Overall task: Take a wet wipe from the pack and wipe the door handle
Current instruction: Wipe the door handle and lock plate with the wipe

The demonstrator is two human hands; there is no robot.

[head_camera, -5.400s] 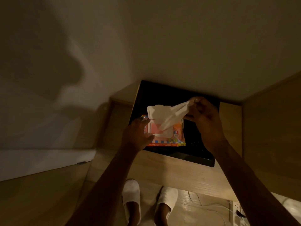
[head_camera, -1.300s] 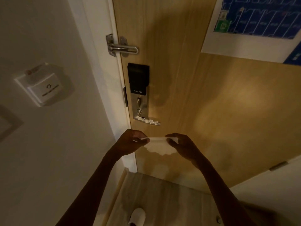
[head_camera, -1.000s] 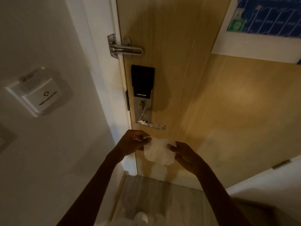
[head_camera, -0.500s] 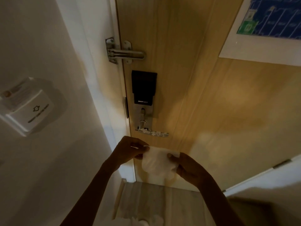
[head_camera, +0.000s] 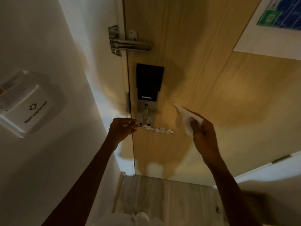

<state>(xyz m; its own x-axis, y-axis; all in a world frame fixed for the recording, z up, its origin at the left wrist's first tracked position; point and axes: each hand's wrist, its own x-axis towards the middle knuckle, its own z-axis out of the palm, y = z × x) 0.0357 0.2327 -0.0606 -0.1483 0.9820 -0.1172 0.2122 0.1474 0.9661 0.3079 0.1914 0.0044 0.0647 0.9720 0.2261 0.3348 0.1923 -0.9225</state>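
Note:
A silver lever door handle (head_camera: 157, 130) sticks out to the right below a black smart lock (head_camera: 149, 82) on the wooden door (head_camera: 211, 88). White specks lie along the lever. My right hand (head_camera: 203, 134) holds a white wet wipe (head_camera: 185, 119) just right of the lever's tip, not touching it. My left hand (head_camera: 122, 129) is at the lever's base by the door edge, fingers curled, with nothing visible in it. The wipe pack is out of view.
A metal swing latch (head_camera: 128, 44) sits above the lock. A white key-card holder (head_camera: 24, 105) is on the wall at left. A framed plan (head_camera: 276, 22) hangs at the upper right. Wooden floor (head_camera: 162, 196) lies below.
My left hand let go of the wipe and moved up to the handle's base. My right hand rose with the wipe to the right of the lever. The view has moved closer to the door.

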